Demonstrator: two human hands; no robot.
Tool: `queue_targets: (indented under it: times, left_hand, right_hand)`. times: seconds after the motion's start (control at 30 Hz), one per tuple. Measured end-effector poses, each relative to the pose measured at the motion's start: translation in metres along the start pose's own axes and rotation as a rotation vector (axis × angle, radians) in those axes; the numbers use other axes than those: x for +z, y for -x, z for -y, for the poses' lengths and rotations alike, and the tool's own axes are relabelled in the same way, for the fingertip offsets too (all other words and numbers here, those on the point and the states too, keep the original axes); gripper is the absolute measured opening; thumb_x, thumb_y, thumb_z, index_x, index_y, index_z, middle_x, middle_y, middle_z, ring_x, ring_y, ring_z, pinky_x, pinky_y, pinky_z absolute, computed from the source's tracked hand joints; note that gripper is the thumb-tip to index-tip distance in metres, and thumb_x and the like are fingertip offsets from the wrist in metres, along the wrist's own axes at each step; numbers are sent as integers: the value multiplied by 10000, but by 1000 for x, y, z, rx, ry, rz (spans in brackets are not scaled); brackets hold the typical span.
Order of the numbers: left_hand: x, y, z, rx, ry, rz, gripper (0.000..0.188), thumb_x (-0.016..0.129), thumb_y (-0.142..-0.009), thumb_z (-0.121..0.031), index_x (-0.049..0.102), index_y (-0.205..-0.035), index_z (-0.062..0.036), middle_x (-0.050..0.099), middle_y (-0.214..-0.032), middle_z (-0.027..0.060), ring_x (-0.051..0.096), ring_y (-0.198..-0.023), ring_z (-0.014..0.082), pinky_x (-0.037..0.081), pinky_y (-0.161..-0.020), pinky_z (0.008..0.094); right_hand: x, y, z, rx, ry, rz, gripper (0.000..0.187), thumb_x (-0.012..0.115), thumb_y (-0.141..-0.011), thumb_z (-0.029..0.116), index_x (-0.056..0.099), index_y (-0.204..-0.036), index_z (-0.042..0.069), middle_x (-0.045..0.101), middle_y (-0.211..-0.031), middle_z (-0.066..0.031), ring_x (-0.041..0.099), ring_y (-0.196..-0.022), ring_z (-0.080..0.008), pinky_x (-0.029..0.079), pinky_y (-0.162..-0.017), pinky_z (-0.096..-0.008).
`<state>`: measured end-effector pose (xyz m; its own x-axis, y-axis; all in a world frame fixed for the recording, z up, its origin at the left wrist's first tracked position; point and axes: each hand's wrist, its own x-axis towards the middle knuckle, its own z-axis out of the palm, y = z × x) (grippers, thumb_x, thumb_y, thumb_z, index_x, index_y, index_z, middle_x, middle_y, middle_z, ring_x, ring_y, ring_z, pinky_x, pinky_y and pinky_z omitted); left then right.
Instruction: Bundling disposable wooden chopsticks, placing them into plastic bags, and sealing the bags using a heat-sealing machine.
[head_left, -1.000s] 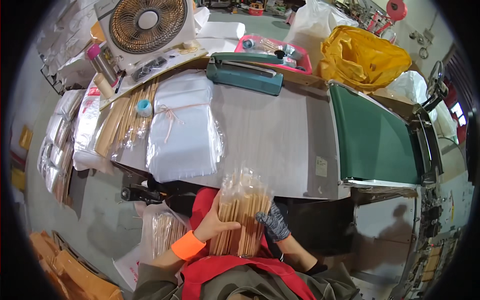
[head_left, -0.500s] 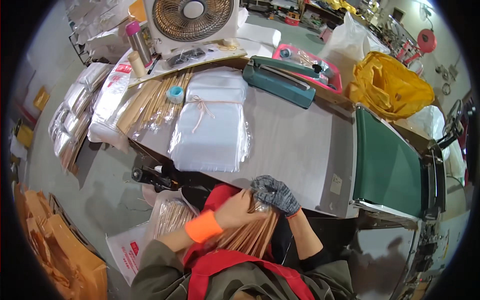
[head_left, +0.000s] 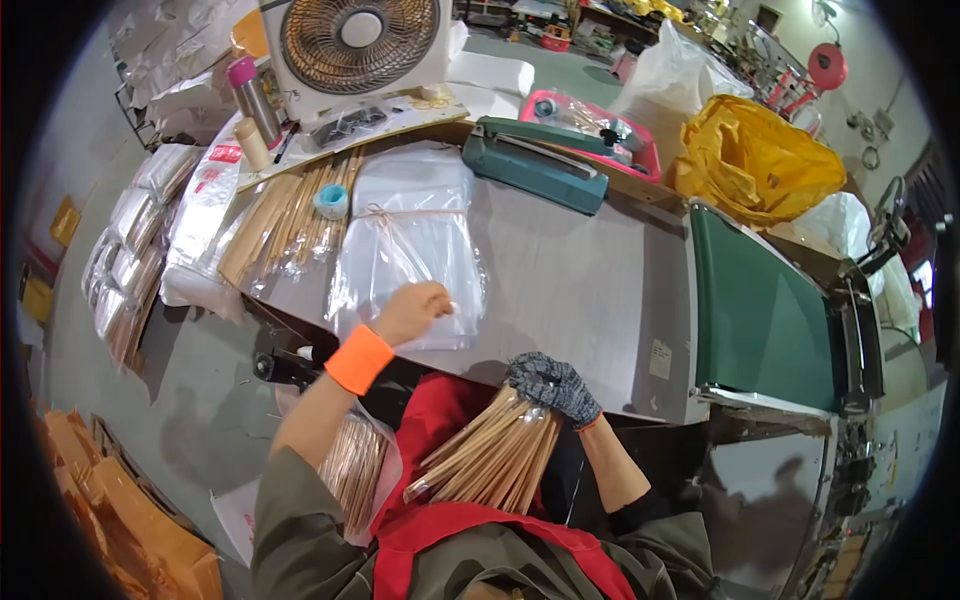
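Note:
My right hand (head_left: 552, 385), in a grey knitted glove, is closed round the upper end of a fanned bundle of thin wooden sticks (head_left: 490, 455). The bundle slants down over my red apron (head_left: 435, 410), and clear plastic glints at its lower left end. Bare, with an orange wristband (head_left: 358, 358), my left hand (head_left: 412, 312) is over the lower part of a stack of clear plastic bags (head_left: 405, 265). Its fingers are curled together; whatever may be between them is too small to make out. Thin twine (head_left: 385, 212) crosses the stack.
A roll of blue tape (head_left: 331, 201) sits by more sticks (head_left: 290, 215) left of the bags. Behind them stand a fan (head_left: 362, 75) and a teal bag sealer (head_left: 535, 165). A green panel (head_left: 760, 310) borders the right; wrapped sticks (head_left: 352, 465) lie beside my lap.
My left hand has left the stick bundle and moved up and left over the plastic bags. My right hand still holds the bundle, and the sticks have come into fuller view.

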<state>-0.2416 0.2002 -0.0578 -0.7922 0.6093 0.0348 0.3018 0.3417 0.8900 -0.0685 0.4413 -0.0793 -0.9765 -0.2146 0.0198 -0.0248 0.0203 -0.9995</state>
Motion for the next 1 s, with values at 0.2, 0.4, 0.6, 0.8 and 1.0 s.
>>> queue_targets:
  times: [0.2, 0.4, 0.6, 0.8, 1.0]
  left_hand:
    - [106, 45, 14, 78, 93, -10, 280, 505, -882, -261, 621, -797, -21, 604, -743, 119, 581, -710, 199, 446, -662, 327]
    - [104, 61, 29, -204, 890, -626, 183, 531, -921, -184, 592, -883, -16, 538, -790, -28, 456, -746, 66, 373, -704, 212]
    - [76, 98, -1, -127, 324, -916, 73, 553, -873, -104, 606, -861, -55, 562, -761, 32, 521, -719, 125, 424, -666, 264]
    - [99, 158, -38, 623, -406, -277, 141, 629, -667, -19, 627, -770, -115, 552, -725, 31, 573, -678, 240, 475, -568, 346]
    - [127, 197, -18, 506, -239, -182, 277, 668, -675, -38, 599, -940, -83, 573, -845, 65, 571, -770, 258, 484, -703, 332]
  right_hand:
    - [21, -11, 23, -354, 189, 240, 322, 674, -789, 129, 622, -1090, 26, 607, -1111, -102, 558, -1048, -245, 429, -935, -364]
    - [42, -54, -3, 183, -612, 298, 363, 568, -880, 145, 522, -1215, 10, 587, -1153, -89, 560, -1042, -189, 435, -928, -301]
    - [81, -96, 16, 219, 561, 417, 468, 595, -822, 278, 527, -1219, 40, 493, -1269, -176, 453, -1200, -295, 357, -1000, -341]
    - [85, 19, -33, -66, 747, 63, 702, 606, -808, 363, 324, -1374, 59, 328, -1404, -180, 308, -1307, -297, 270, -1071, -375]
    - [79, 211, -141, -23, 60, -55, 661, 583, -865, 300, 274, -1392, 47, 405, -1360, -148, 444, -1217, -257, 393, -996, -342]
